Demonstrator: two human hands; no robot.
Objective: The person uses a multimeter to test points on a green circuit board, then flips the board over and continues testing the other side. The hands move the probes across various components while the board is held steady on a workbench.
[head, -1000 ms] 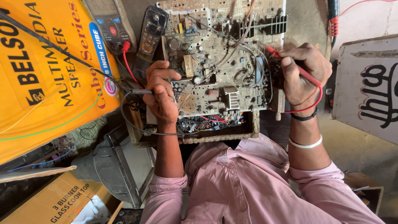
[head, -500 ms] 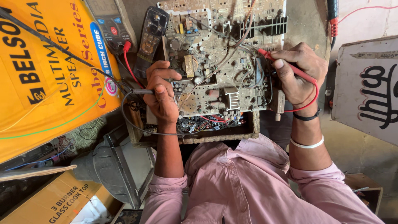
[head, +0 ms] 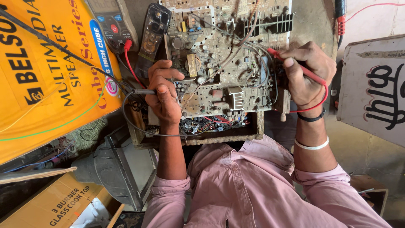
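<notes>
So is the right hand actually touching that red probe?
Touching. The head view shows the right hand wrapped around the red probe, fingers pinching it over the circuit board.

A big yellow carton [head: 46,71] filled the upper left, printed in black and red, with a blue curved band and a small round pink sticker [head: 111,85] near its right edge. Below it, at the bottom left, lay a brown cardboard box [head: 55,202] with black print. At the right edge stood a pale board [head: 375,88] with thick black painted strokes.
</notes>
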